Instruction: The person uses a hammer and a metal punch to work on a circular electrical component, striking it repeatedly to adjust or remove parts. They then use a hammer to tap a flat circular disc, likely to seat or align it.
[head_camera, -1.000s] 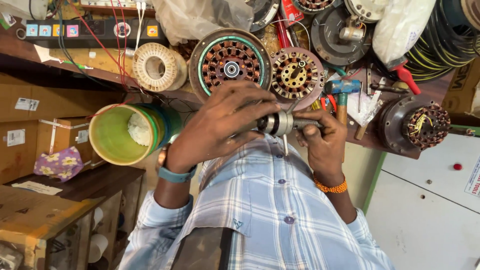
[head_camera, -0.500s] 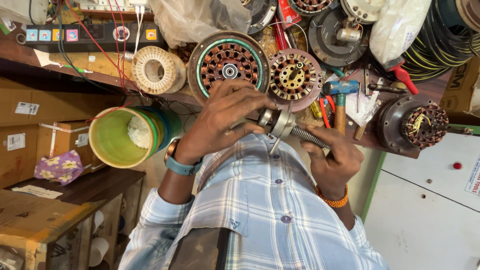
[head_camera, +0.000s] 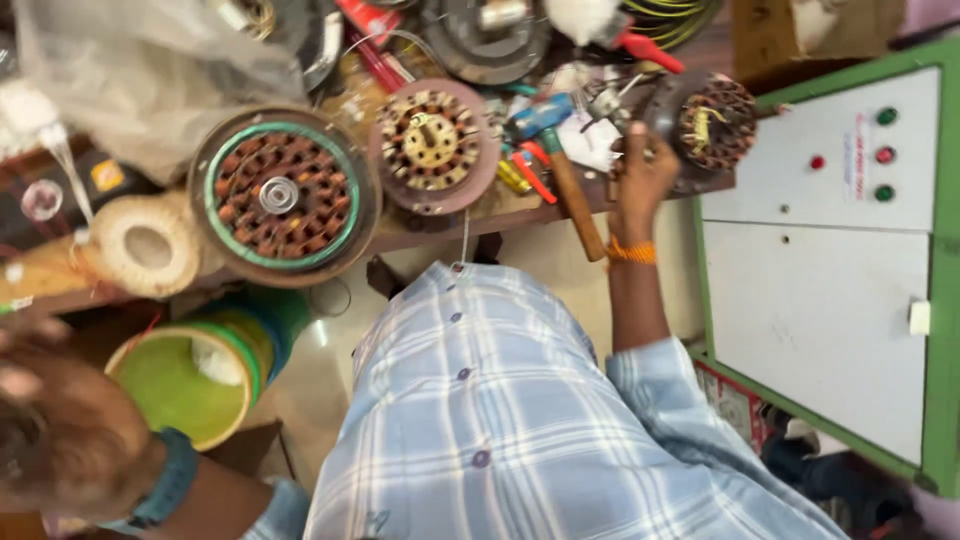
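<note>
Fingers of right hand (head_camera: 640, 170) grip something small beside hammer (head_camera: 560, 170); left hand (head_camera: 50, 430) blurred, grip unclear.

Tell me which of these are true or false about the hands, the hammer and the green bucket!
1. The right hand reaches up to the bench edge. True.
2. The left hand holds the hammer. False: the hammer lies on the bench, the left hand is far from it.
3. The bucket sits below the bench. True.
4. The shirt is plain red. False: it is a blue-and-white check.
</note>
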